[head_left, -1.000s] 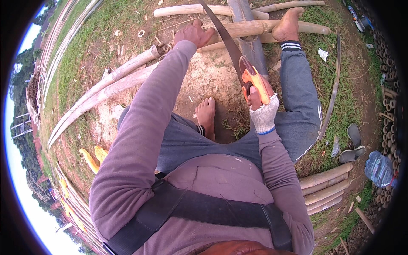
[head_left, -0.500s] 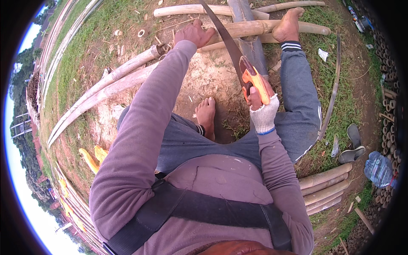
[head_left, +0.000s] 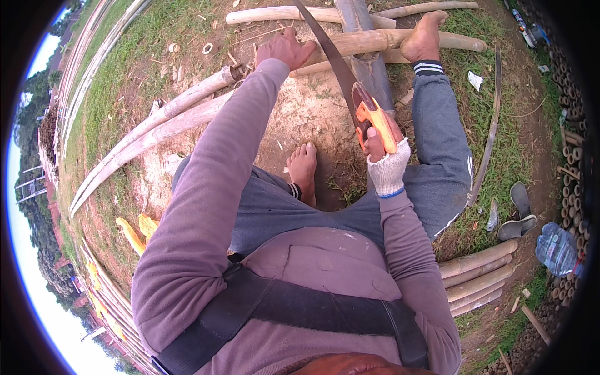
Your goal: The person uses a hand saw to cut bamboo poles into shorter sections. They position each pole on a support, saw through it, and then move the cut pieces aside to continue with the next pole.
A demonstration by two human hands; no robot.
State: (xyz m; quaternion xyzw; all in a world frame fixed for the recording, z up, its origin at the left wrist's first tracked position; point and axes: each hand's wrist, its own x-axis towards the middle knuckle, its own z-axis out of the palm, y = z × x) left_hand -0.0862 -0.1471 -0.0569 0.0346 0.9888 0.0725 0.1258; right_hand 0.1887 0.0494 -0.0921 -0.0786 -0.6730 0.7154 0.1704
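Note:
In a white knitted glove that leaves the fingers bare, my right hand [head_left: 385, 150] grips the orange handle of a handsaw [head_left: 337, 65]. The saw's long dark blade slants up and left across a bamboo pole [head_left: 362, 42], just right of my other hand. My bare left hand [head_left: 284, 50] holds the pole near its left end, thumb pointing toward the blade. Beneath the pole runs a thick grey bamboo log [head_left: 370, 75], set crosswise. My raised right foot [head_left: 425, 39] presses on the pole; my left foot [head_left: 302, 165] stands on the soil.
Two long bamboo poles [head_left: 162, 115] stretch out to the left. Cut bamboo lengths [head_left: 478, 275] lie at the lower right, near grey shoes [head_left: 517, 215] and a large clear plastic bottle [head_left: 556, 250]. Stacked bamboo pieces [head_left: 570, 162] line the right edge. A curved strip [head_left: 494, 125] lies on the grass.

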